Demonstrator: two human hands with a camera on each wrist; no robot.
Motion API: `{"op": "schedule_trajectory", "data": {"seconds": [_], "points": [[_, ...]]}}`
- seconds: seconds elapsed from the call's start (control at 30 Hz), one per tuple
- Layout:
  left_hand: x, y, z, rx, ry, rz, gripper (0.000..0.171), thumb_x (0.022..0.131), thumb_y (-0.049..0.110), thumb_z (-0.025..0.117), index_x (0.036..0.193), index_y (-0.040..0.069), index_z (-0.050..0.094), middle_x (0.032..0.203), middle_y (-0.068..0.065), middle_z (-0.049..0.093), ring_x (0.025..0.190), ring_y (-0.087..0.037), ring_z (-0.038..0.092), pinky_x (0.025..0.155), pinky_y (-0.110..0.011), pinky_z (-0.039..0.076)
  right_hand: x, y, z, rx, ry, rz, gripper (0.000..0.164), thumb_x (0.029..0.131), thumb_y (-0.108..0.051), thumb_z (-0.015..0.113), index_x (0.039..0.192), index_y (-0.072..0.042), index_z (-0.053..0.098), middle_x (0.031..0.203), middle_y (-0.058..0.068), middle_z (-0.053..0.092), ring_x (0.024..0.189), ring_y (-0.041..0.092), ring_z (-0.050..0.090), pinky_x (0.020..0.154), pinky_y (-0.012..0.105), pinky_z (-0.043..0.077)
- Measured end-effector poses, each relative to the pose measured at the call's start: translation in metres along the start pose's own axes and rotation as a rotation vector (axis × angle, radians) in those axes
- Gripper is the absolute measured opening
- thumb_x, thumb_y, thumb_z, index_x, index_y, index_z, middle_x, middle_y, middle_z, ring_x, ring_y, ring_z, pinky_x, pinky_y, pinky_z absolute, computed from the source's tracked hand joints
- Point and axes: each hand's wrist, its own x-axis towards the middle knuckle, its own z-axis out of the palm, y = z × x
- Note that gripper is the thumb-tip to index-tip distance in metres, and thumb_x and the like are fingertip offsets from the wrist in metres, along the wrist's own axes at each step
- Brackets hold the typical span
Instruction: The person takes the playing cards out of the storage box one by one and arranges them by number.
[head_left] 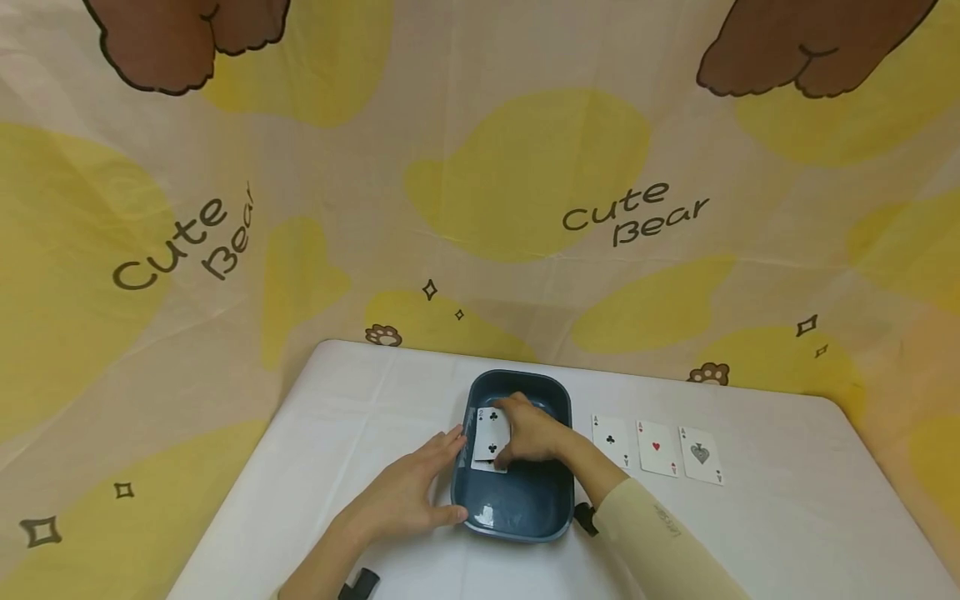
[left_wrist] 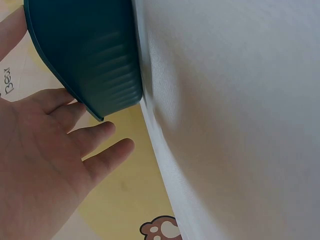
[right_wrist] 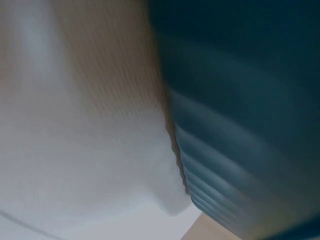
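Note:
A dark blue plastic basin (head_left: pixel 517 500) stands on the white table. Inside it, toward the left wall, my right hand (head_left: pixel 528 431) grips a clubs playing card (head_left: pixel 491 435) by its far and near ends, fingers at the top and thumb at the bottom. The edge of another card (head_left: pixel 489 467) shows just beneath it. My left hand (head_left: pixel 401 492) touches the basin's left rim, thumb and fingers spread wide. In the left wrist view its fingertips meet the rim, the last two fingers standing off it. The right wrist view has only the basin's ribbed outer wall (right_wrist: pixel 225 150).
Right of the basin lie three face-up aces in a row: clubs (head_left: pixel 611 440), hearts (head_left: pixel 657 448) and spades (head_left: pixel 701 455). Behind the table (head_left: pixel 360 400) hangs a yellow patterned cloth (head_left: pixel 517 175). A black strap piece (head_left: pixel 585 518) shows below the right wrist.

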Motion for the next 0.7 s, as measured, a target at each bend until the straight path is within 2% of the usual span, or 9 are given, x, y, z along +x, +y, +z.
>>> {"op": "schedule_trajectory", "data": {"seconds": [0.43,0.7], "points": [[0.0,0.003,-0.001,0.002,-0.004,-0.012,0.096,0.086,0.053,0.081,0.164,0.015,0.038,0.172,0.007,0.027,0.156,-0.03,0.03,0.118,-0.062,0.036,-0.024,-0.014,-0.03,-0.036,0.066,-0.083,0.095,0.07,-0.023,0.098,0.149,0.003,0.052,0.137,0.018,0.055,0.105,0.023,0.059,0.095,0.043,0.055],[0.0,0.004,-0.001,0.007,-0.005,-0.018,0.097,0.086,0.052,0.081,0.164,0.015,0.038,0.172,0.006,0.027,0.156,-0.03,0.031,0.118,-0.063,0.035,-0.045,-0.017,-0.044,-0.015,0.088,-0.095,0.094,0.072,-0.017,0.097,0.15,0.003,0.05,0.143,0.018,0.053,0.107,0.025,0.059,0.096,0.042,0.057]]}}
